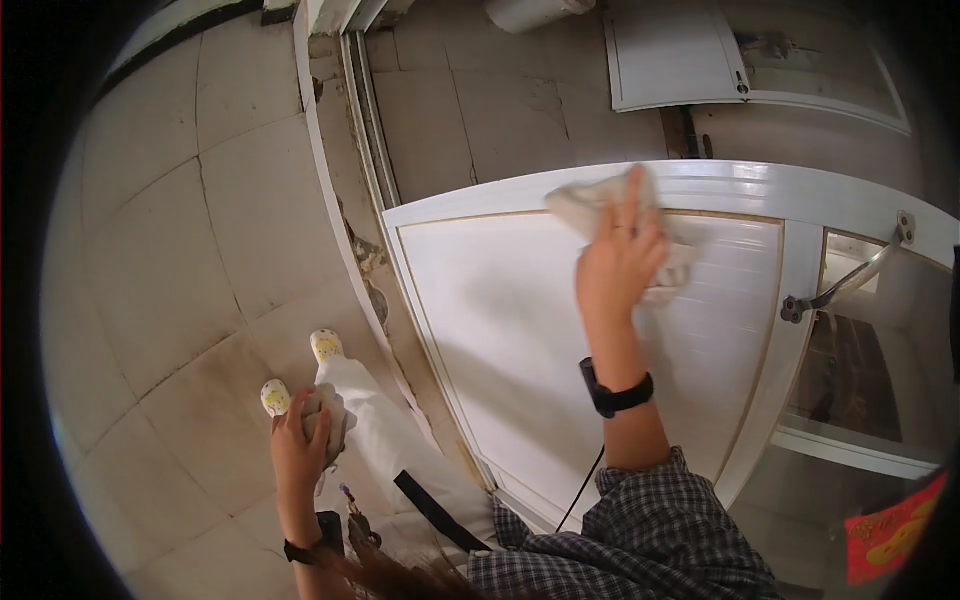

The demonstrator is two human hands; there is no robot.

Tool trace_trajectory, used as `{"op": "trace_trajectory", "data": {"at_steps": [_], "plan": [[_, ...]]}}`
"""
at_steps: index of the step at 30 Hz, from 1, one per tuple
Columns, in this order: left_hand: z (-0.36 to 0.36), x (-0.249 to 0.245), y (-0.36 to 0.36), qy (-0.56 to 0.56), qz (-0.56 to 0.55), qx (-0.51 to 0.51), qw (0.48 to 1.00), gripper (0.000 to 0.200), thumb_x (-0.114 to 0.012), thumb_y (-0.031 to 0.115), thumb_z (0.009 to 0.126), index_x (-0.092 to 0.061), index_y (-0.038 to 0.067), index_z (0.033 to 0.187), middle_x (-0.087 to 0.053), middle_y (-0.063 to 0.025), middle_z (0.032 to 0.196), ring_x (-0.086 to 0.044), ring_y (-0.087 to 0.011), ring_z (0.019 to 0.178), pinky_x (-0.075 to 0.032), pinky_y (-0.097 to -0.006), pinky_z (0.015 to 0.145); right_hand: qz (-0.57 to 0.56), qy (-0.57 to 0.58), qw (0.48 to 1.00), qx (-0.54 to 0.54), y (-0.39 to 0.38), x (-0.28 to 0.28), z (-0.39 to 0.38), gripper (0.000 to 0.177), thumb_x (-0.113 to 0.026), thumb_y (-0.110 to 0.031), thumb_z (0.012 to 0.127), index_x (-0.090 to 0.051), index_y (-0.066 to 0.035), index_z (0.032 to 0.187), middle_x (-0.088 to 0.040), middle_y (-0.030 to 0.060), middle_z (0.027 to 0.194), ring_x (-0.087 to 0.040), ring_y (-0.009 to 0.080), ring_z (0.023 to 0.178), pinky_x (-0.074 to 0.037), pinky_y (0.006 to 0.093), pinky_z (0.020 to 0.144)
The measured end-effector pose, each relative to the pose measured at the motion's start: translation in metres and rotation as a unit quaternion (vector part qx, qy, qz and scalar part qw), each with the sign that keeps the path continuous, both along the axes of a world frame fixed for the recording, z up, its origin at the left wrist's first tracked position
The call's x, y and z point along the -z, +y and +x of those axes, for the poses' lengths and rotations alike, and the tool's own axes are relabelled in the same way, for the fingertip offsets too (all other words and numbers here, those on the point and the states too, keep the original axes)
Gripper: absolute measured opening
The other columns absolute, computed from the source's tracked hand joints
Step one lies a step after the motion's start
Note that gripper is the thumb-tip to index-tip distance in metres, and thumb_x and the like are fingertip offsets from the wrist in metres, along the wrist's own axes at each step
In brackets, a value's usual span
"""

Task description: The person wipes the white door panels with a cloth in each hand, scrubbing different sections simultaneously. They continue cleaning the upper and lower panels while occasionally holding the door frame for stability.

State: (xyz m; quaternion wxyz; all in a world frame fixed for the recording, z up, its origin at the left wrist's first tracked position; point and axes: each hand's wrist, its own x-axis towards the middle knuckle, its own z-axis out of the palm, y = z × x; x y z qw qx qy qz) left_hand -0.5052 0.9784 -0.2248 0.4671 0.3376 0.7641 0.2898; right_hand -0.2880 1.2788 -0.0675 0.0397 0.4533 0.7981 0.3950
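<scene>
My right hand (pixel 620 260) presses a pale, crumpled cloth (pixel 580 203) against the frame and panel of a white door (pixel 520 320). Its fingers lie over the cloth, part of which hangs out past the palm on the right. Down at the lower left, my left hand (pixel 300 435) is closed around a bunched greyish cloth (pixel 328 412), held beside my leg and apart from the door. The palm side of each hand is hidden.
A metal handle (pixel 850 285) juts from the door beside a glass pane. Tiled floor (pixel 150 300) lies left of the worn threshold strip (pixel 365 260). Beyond the door are a white cabinet door (pixel 675 55) and a white cylindrical container (pixel 535 12). A red decoration (pixel 890 530) is at lower right.
</scene>
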Motion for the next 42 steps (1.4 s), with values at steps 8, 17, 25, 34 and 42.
{"op": "trace_trajectory", "data": {"at_steps": [8, 17, 25, 34, 42], "plan": [[-0.013, -0.001, 0.024, 0.034, -0.003, -0.01, 0.999, 0.033, -0.06, 0.024, 0.083, -0.057, 0.009, 0.112, -0.063, -0.0167, 0.099, -0.057, -0.0362, 0.089, -0.044, -0.0425, 0.081, 0.025, 0.079, 0.995, 0.057, -0.013, -0.072, -0.017, 0.076, -0.066, 0.0, 0.055, -0.049, -0.012, 0.129, -0.027, 0.0021, 0.149, -0.038, 0.0315, 0.115, -0.027, 0.0467, 0.096], [-0.052, -0.002, 0.042, -0.011, 0.002, 0.03, 0.999, 0.034, -0.06, 0.024, 0.082, -0.056, 0.01, 0.113, -0.065, -0.0166, 0.091, -0.057, -0.0367, 0.085, -0.045, -0.0433, 0.077, 0.056, 0.012, 0.998, 0.02, 0.018, 0.016, -0.014, 0.043, -0.059, -0.004, 0.069, -0.061, -0.006, 0.111, -0.031, 0.0047, 0.147, -0.043, 0.0307, 0.11, -0.032, 0.0395, 0.091], [-0.091, 0.003, 0.03, -0.007, -0.003, 0.046, 0.999, 0.034, -0.06, 0.023, 0.082, -0.056, 0.011, 0.113, -0.064, -0.017, 0.093, -0.057, -0.0371, 0.084, -0.045, -0.0428, 0.078, -0.124, 0.015, 0.992, 0.029, 0.01, 0.076, -0.021, 0.036, -0.057, -0.002, 0.072, -0.062, -0.002, 0.108, -0.03, 0.0049, 0.147, -0.041, 0.031, 0.115, -0.033, 0.0387, 0.09], [-0.091, 0.009, 0.046, -0.029, -0.003, 0.029, 0.999, 0.033, -0.059, 0.024, 0.083, -0.057, 0.012, 0.114, -0.064, -0.0171, 0.094, -0.057, -0.0362, 0.085, -0.044, -0.042, 0.08, 0.107, 0.016, 0.99, 0.094, 0.007, -0.06, -0.017, 0.063, -0.068, -0.01, 0.06, -0.057, -0.022, 0.121, -0.041, -0.0035, 0.135, -0.039, 0.031, 0.117, -0.028, 0.0461, 0.095], [-0.076, 0.007, 0.062, -0.018, 0.015, 0.054, 0.998, 0.033, -0.059, 0.025, 0.084, -0.057, 0.011, 0.114, -0.064, -0.0172, 0.091, -0.057, -0.0363, 0.084, -0.044, -0.0428, 0.08, 0.097, 0.057, 0.994, 0.003, 0.028, -0.036, -0.013, 0.054, -0.069, -0.011, 0.056, -0.063, -0.02, 0.109, -0.049, -0.0014, 0.126, -0.038, 0.0288, 0.12, -0.026, 0.0473, 0.094]]}}
